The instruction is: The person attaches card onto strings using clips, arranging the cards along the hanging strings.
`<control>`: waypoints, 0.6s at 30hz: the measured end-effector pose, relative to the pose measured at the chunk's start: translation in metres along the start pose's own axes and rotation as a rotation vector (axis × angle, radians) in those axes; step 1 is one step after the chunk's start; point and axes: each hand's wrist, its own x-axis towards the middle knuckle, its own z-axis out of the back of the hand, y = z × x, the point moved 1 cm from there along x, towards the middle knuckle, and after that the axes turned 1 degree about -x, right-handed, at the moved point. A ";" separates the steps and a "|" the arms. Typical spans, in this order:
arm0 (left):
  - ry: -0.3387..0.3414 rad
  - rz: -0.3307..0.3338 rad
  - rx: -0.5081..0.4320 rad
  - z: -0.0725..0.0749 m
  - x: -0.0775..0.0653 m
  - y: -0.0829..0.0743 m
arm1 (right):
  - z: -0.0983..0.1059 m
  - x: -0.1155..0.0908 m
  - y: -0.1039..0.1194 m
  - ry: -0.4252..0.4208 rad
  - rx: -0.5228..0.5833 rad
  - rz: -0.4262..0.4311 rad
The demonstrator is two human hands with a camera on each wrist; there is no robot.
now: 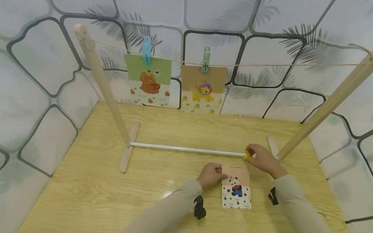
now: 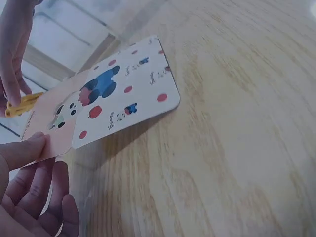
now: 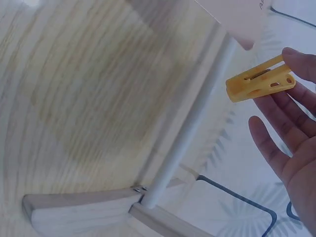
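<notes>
My left hand [image 1: 210,175] pinches the left edge of a card [image 1: 236,192] between thumb and fingers. The card has a pink top and a panda in blue with red dots below. In the left wrist view the card [image 2: 123,94] is tilted up off the table. My right hand [image 1: 263,159] holds a yellow clothespin [image 3: 261,81] by its handle end, between thumb and fingers. That clothespin is near the card's top edge, apart from it. Two more cards hang on the string: a bear card [image 1: 150,85] under a blue clothespin [image 1: 146,51] and a lion card [image 1: 203,91] under a green clothespin [image 1: 206,60].
A string [image 1: 266,65] runs between two wooden posts, the left post [image 1: 103,83] and the right post [image 1: 331,103]. A white rod [image 1: 186,149] joins their feet low over the wooden table [image 1: 92,198]. Patterned fabric [image 1: 217,11] surrounds the table at the back and sides.
</notes>
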 end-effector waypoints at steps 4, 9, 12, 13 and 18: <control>-0.004 0.002 -0.053 0.004 0.000 -0.002 | 0.009 -0.004 0.000 -0.029 0.041 -0.002; -0.017 0.024 -0.115 0.010 -0.006 -0.012 | 0.023 -0.008 0.005 -0.093 0.043 0.020; -0.027 0.023 -0.148 0.012 -0.005 -0.013 | 0.032 -0.009 0.010 -0.115 0.054 0.015; -0.030 0.013 -0.144 0.013 -0.004 -0.014 | 0.035 -0.009 0.011 -0.122 0.060 0.015; -0.064 -0.032 -0.078 0.020 -0.003 -0.021 | 0.047 -0.010 0.016 -0.174 0.089 0.020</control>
